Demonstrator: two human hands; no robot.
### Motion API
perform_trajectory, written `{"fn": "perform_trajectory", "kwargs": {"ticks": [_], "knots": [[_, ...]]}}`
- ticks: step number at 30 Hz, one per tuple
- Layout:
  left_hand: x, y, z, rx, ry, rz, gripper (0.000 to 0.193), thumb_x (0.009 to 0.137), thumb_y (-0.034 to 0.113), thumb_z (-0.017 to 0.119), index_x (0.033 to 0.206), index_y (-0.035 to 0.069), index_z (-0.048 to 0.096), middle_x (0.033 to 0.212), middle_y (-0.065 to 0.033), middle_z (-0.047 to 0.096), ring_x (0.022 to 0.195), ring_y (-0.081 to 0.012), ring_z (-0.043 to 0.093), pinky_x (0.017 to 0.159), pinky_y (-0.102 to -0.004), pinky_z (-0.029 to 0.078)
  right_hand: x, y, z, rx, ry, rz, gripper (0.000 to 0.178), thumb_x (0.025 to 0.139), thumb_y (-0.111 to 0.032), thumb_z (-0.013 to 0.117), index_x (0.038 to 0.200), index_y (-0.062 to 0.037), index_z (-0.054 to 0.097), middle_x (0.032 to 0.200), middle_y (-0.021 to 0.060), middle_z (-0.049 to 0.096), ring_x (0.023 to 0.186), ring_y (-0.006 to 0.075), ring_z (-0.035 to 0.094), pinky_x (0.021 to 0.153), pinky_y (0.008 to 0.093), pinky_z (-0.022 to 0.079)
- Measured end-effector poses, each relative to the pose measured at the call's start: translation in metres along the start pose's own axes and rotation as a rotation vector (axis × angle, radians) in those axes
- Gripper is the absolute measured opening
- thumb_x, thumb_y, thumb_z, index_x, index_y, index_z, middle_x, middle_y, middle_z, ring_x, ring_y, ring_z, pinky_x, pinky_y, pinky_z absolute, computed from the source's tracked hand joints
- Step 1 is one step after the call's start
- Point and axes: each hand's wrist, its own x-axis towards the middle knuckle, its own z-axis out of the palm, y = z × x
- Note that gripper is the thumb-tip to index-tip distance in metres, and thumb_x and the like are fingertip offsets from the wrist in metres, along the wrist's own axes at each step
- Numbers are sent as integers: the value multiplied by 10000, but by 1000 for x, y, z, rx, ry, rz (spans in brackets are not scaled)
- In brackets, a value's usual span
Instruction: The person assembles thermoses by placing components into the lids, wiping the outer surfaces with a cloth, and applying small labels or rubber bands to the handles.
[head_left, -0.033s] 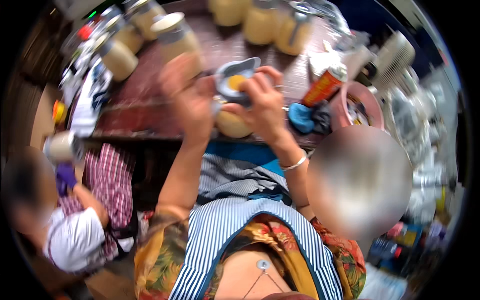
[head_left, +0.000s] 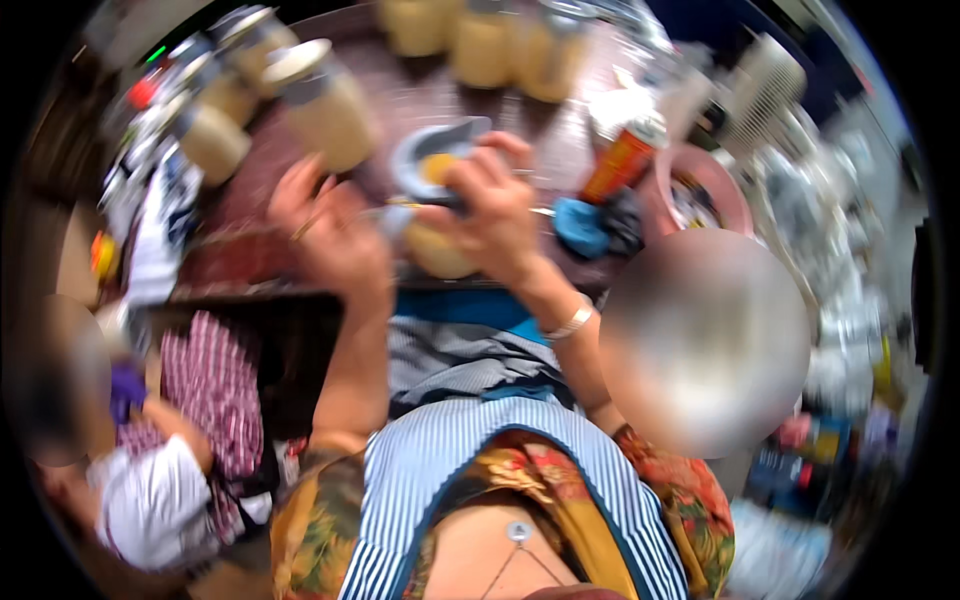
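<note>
At the near edge of the dark red table stands a cream-coloured jug (head_left: 438, 252) with a grey spouted collar (head_left: 408, 165). A yellow round shape (head_left: 436, 168) shows inside the collar. My right hand (head_left: 490, 200) grips the collar from the right, fingers bent over its rim. To the left of the jug, my left hand (head_left: 335, 225) is raised over the table, blurred, with its fingers apart and nothing visible in them. Beyond it stands another cream jug (head_left: 325, 115) with a pale lid.
More cream jugs stand at the far left and far middle (head_left: 485, 45). On the right are an orange spray can (head_left: 622, 160), a blue cloth-like bundle (head_left: 580, 228) and a pink bucket (head_left: 735, 190). A seated co-worker in purple gloves (head_left: 127, 390) is at left.
My left hand has moved left and slightly down, away from the jug. My right hand keeps its hold on the collar. The whole view has shifted a little.
</note>
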Motion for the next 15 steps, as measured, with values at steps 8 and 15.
{"fn": "perform_trajectory", "kwargs": {"ticks": [8, 15], "knots": [[-41, -14, -40, 167, -338, -191, 273, 895, 2, 669, 1167, 16, 652, 1071, -59, 675, 925, -153, 623, 881, -288, 505, -59, 1, -77, 113, 172, -26, 379, 802, -187, 709, 1151, -99, 592, 1057, 127, 605, 972, 295, 606, 765, 388, 531], [-41, -26, -56, -254, -347, -508, 336, 911, 17, 648, 1238, 35, 573, 954, -42, 630, 790, -78, 581, 684, -202, 476, -333, 196, -309, -874, -130, 1324, 326, 868, -340, 633, 948, -25, 629, 980, 192, 673, 896, 381, 647, 767, 489, 485]]}}
